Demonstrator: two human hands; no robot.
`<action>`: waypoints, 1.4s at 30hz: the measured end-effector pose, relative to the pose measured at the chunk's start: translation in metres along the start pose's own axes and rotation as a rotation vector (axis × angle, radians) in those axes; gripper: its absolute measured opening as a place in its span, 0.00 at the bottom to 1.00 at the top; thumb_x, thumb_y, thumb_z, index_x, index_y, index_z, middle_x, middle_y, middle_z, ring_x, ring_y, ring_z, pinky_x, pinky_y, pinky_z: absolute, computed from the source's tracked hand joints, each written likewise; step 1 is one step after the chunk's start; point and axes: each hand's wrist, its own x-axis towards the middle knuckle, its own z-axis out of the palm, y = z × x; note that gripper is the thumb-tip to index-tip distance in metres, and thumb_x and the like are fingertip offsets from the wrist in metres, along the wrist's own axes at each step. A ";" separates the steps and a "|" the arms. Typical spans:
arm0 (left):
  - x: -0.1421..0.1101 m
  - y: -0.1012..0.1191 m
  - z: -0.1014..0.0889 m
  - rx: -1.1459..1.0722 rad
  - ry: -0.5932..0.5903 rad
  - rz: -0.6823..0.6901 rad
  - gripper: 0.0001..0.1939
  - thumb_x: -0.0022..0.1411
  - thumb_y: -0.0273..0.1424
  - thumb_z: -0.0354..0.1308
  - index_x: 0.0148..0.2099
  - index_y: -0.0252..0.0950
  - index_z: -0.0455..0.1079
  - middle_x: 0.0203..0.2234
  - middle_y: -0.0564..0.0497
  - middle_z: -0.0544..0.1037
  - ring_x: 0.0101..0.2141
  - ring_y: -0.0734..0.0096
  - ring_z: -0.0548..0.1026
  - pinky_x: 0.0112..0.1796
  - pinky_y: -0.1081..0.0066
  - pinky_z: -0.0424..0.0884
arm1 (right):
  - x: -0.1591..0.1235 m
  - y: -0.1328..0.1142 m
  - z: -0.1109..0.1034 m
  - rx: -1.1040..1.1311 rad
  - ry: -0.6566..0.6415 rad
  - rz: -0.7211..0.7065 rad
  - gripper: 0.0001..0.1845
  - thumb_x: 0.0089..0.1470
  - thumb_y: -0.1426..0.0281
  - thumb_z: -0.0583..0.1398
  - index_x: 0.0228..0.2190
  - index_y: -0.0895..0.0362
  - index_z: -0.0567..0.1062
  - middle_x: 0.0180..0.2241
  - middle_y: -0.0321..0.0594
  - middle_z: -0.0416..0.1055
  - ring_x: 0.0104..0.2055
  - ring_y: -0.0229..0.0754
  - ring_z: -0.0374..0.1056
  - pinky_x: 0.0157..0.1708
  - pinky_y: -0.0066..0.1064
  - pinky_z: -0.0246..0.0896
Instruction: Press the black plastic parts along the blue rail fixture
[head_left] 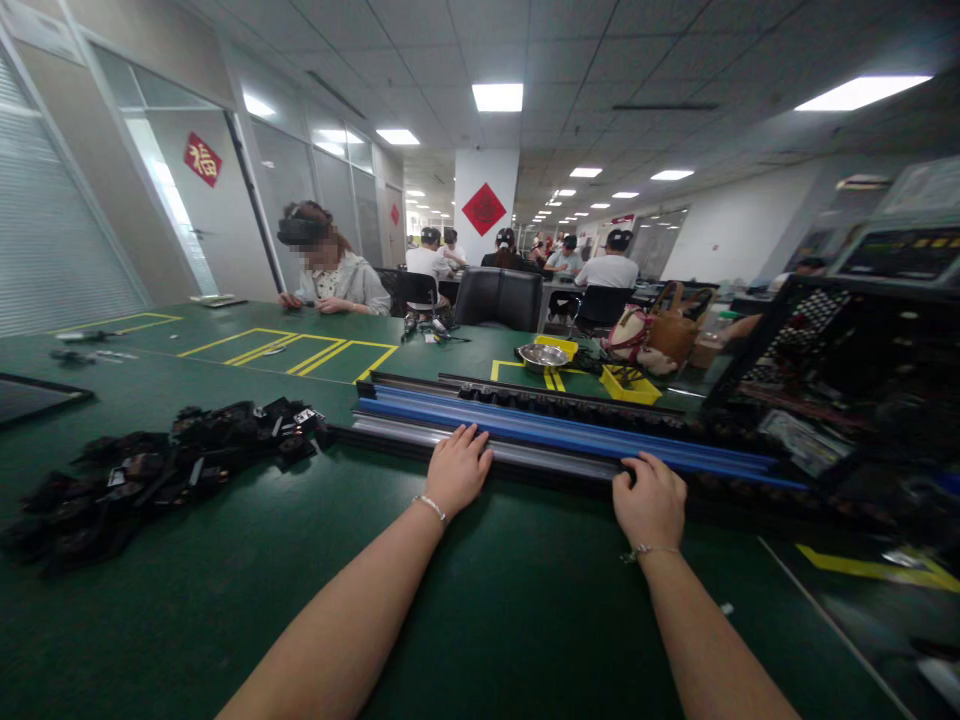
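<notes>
A long black-edged rail with a silvery channel (540, 455) lies across the green table in front of me. Blue strips (570, 422) run lengthwise just behind that channel. My left hand (456, 475) rests on the rail's near side, its fingers stretched out and a little apart. Farther right, my right hand (652, 503) is curled over the near edge of the same rail, thumb bent in at the front. The underside of the rail and my right fingertips are partly hidden.
Left of the rail lies a heap of small black parts (187, 465). Behind it stand a metal bowl (544, 356) and a yellow tray (630, 385). An open black case (847, 350) rises at right. A co-worker (337, 270) sits across the table (300, 620).
</notes>
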 end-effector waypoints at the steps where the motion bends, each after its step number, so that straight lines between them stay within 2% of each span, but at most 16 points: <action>1: 0.000 0.000 0.000 0.003 0.003 0.002 0.23 0.66 0.40 0.38 0.56 0.42 0.65 0.57 0.50 0.66 0.57 0.64 0.60 0.52 0.61 0.61 | 0.000 0.001 0.001 0.006 0.008 -0.004 0.17 0.48 0.69 0.49 0.34 0.59 0.75 0.45 0.49 0.68 0.48 0.51 0.58 0.50 0.43 0.52; 14: 0.001 0.000 -0.003 -0.002 -0.018 -0.008 0.22 0.66 0.40 0.39 0.56 0.42 0.65 0.57 0.50 0.65 0.58 0.64 0.60 0.53 0.61 0.61 | -0.001 -0.001 0.002 0.040 0.007 -0.004 0.16 0.48 0.69 0.50 0.34 0.58 0.75 0.45 0.48 0.68 0.48 0.51 0.57 0.49 0.44 0.53; 31: 0.001 0.000 0.000 -0.002 0.017 0.005 0.22 0.66 0.40 0.39 0.56 0.42 0.65 0.56 0.50 0.66 0.57 0.63 0.61 0.51 0.61 0.62 | -0.001 -0.003 0.003 0.052 0.011 -0.075 0.15 0.49 0.69 0.50 0.34 0.58 0.74 0.44 0.47 0.69 0.47 0.49 0.59 0.49 0.42 0.53; 42: 0.000 -0.001 0.001 -0.005 0.018 0.002 0.22 0.66 0.40 0.39 0.56 0.42 0.65 0.57 0.50 0.66 0.57 0.64 0.61 0.52 0.61 0.62 | -0.001 -0.006 0.002 0.063 -0.007 -0.068 0.15 0.49 0.69 0.50 0.33 0.57 0.75 0.44 0.45 0.69 0.48 0.49 0.59 0.49 0.41 0.53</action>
